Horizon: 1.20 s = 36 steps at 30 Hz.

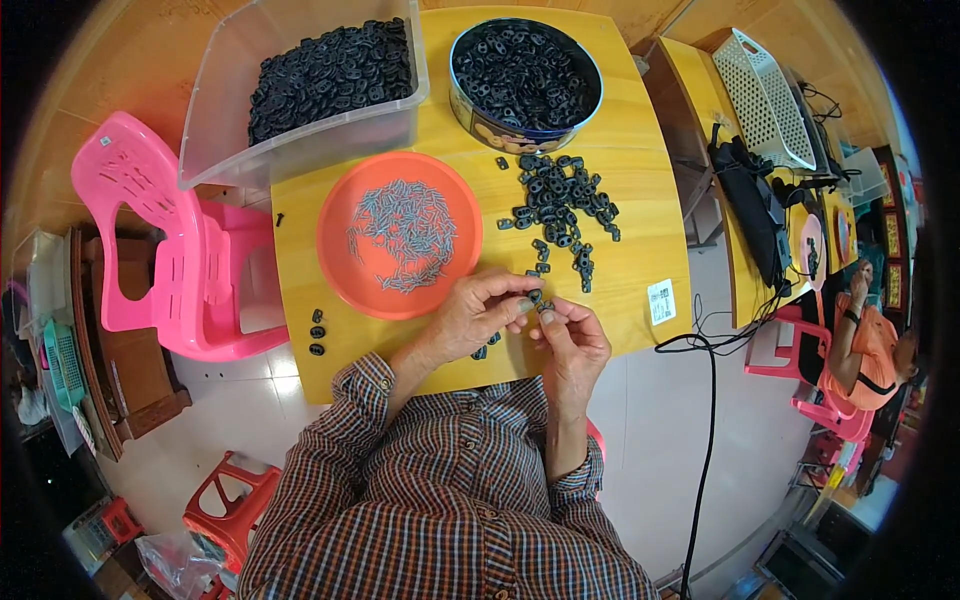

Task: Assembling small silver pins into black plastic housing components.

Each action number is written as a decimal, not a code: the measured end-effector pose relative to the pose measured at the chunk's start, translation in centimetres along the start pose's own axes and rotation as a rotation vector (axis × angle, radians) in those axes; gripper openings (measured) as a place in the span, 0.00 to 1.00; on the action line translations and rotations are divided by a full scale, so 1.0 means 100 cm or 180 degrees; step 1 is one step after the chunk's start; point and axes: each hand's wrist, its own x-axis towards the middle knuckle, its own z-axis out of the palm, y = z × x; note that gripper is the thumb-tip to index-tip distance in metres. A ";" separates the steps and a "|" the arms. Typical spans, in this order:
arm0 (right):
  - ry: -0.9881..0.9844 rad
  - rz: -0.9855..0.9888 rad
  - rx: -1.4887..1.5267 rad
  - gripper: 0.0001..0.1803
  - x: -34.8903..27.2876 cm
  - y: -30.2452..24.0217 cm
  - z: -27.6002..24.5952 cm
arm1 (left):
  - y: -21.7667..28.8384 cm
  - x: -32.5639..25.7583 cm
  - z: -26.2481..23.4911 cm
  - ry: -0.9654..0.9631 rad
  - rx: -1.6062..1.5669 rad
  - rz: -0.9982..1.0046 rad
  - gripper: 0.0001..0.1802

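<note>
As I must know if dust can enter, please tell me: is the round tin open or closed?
Open. The round tin has no lid on it, and the black pieces inside show from above.

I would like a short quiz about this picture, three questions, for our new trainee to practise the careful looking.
1. True or false: the orange plate has small metal screws lying in it.
2. Choose one. What do the left hand and the right hand hold at their fingertips? A) a paper label; B) small black pieces; C) a plastic basket.
3. Complete: the clear plastic box stands to the ____ of the round tin.

Key: 1 true; 2 B; 3 left.
</note>
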 end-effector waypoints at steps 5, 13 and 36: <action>0.0074 -0.0167 -0.0309 0.09 0.000 -0.001 0.001 | 0.003 0.000 0.001 -0.0063 0.0089 0.0010 0.16; 0.0101 -0.0384 -0.0492 0.10 0.000 0.006 0.001 | 0.003 0.001 0.002 -0.0086 0.0182 0.0130 0.15; -0.0710 0.0315 0.0227 0.08 0.011 0.004 -0.023 | 0.010 -0.001 -0.007 -0.0519 0.0175 0.0216 0.14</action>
